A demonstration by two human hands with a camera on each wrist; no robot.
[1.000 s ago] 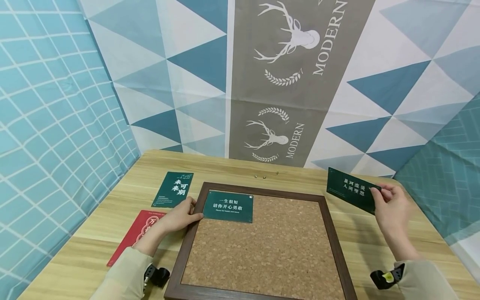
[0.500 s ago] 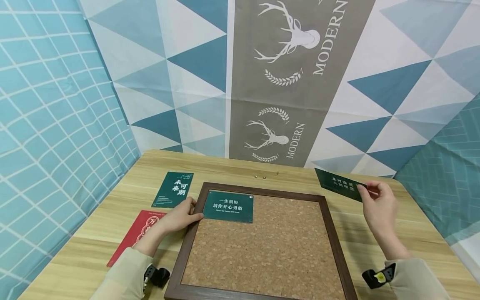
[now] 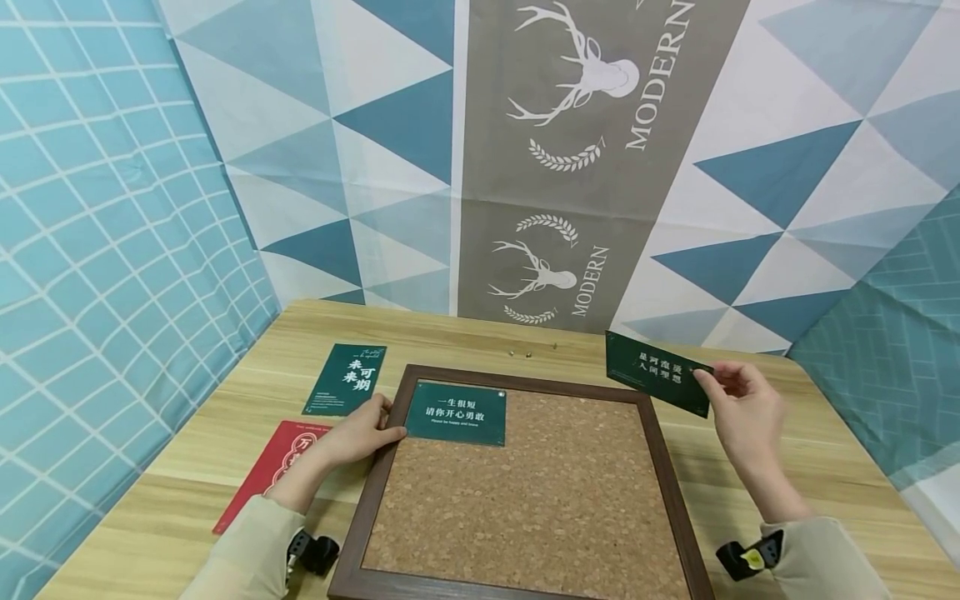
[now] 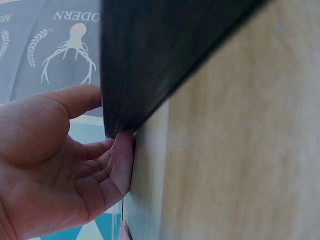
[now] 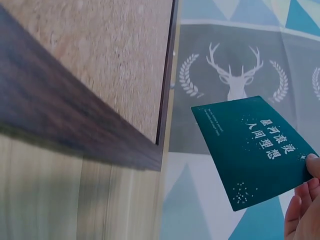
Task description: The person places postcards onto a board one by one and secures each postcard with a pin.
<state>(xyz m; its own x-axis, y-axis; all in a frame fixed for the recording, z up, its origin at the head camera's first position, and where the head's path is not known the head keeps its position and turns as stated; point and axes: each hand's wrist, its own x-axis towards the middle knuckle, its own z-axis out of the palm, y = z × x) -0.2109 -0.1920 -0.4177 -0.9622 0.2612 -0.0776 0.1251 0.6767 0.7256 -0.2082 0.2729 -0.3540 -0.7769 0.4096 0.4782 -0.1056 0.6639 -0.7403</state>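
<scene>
My right hand pinches the edge of a green card with white lettering between thumb and fingers. The card is raised, tilted, near the far right corner of a brown-framed cork board. In the right wrist view the card shows its printed face. My left hand grips the board's left frame edge, thumb on top; the left wrist view shows fingertips against the frame's side. A second green card lies in the board's far left corner, with a small pin-like spot at its upper right.
Left of the board lie another green card and a red card, the red one partly covered by the left arm. Several tiny pins lie on the wooden table behind the board. A patterned cloth hangs beyond it.
My right hand has carried its green card leftward, to just above the board's far right corner. The left hand and the board have stayed in place.
</scene>
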